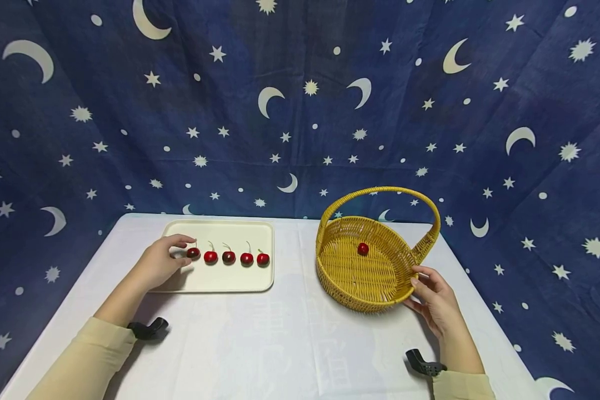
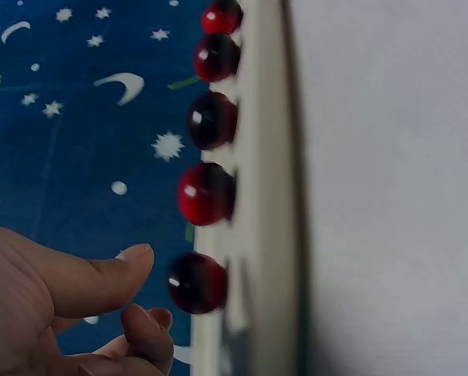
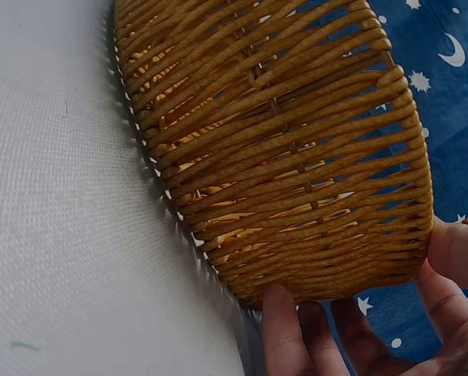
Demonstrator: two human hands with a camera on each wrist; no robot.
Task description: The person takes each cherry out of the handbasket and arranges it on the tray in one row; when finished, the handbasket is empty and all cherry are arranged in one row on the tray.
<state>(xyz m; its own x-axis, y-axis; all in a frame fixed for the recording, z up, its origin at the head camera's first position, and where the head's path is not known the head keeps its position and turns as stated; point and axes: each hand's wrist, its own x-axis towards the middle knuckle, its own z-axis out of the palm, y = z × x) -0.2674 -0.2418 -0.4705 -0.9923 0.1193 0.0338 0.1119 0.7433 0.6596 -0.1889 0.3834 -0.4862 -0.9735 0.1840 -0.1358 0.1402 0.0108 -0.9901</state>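
Several red cherries (image 1: 228,257) stand in a row, stems up, on a cream tray (image 1: 220,284). My left hand (image 1: 161,261) is at the left end of the row, its thumb and fingers parted beside the leftmost cherry (image 1: 193,253). In the left wrist view a small gap shows between the thumb (image 2: 112,280) and that cherry (image 2: 197,283). At the right, my right hand (image 1: 437,301) holds the near right rim of a yellow woven basket (image 1: 352,300), thumb at the rim and fingers against the outer wall (image 3: 296,180). One cherry (image 1: 363,249) lies inside the basket.
A white cloth covers the table (image 1: 290,339). The basket's tall arched handle (image 1: 380,189) rises over its opening. Behind the table hangs a dark blue curtain (image 1: 300,139) with moons and stars. A black wrist mount (image 1: 149,329) sits at the left cuff, another (image 1: 425,364) at the right.
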